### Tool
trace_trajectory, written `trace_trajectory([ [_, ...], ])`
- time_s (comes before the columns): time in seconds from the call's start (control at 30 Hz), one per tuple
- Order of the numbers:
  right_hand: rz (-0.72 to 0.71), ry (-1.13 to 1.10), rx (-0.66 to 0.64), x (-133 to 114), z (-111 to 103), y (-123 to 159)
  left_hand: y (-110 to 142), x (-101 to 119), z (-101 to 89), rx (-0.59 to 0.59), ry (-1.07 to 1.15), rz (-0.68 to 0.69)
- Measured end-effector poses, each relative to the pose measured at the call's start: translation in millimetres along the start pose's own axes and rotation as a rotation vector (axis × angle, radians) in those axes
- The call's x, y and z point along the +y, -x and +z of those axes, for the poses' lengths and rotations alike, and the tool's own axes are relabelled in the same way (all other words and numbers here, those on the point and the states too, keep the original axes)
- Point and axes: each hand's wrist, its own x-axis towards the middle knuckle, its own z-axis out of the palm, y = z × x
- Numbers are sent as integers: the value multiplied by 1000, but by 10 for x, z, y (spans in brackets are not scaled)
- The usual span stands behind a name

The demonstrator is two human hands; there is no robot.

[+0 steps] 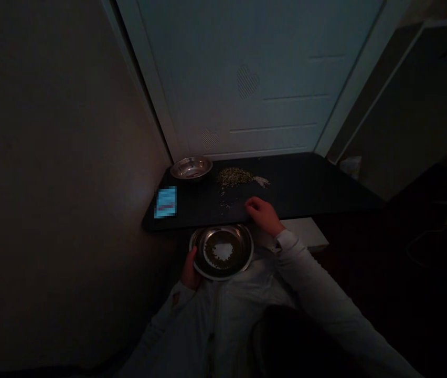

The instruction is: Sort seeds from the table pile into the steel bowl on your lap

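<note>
"What does the head view show?"

"The fingers of my left hand are curled on the rim of a metal basin, at its eight o'clock; greenish grains ring a pale patch inside."

"And your right?"

"My right hand, at the basin's two o'clock, has its fingers nearly pinched; I can't tell if they hold anything. At its eleven o'clock, a mixed pile of grains lies on the counter."

No text, brand or number is legible. The blue pixelated rectangle at the left end of the dark tabletop is too coarse to read. The pale door bears two striped heart motifs.
</note>
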Motion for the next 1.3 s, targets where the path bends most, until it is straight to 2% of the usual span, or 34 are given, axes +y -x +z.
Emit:
trace_trajectory([
  [0.17, -55, -84, -104, -75, 20, 79, 18, 9, 11, -42, -14, 13],
  [0.4, 0, -45, 13, 23, 0, -25, 53, 30, 56, -82, 2, -31],
  [0.57, -27, 18, -16, -4, 55, -14, 42, 30, 45, -43, 7, -15],
  [0.77, -43, -13, -58, -73, 93, 9, 74, 39, 56, -103, 13, -42],
  [1.1, -16, 35, -24, -142, 182, -64, 55, 35, 46, -17, -14, 24],
  [1.2, -23, 49, -38, -180, 244, -81, 30, 14, 6, 24, -32, 91],
  [1.3, -58, 45, -84, -213, 286, -83, 5, -6, -39, 1, -53, 79],
])
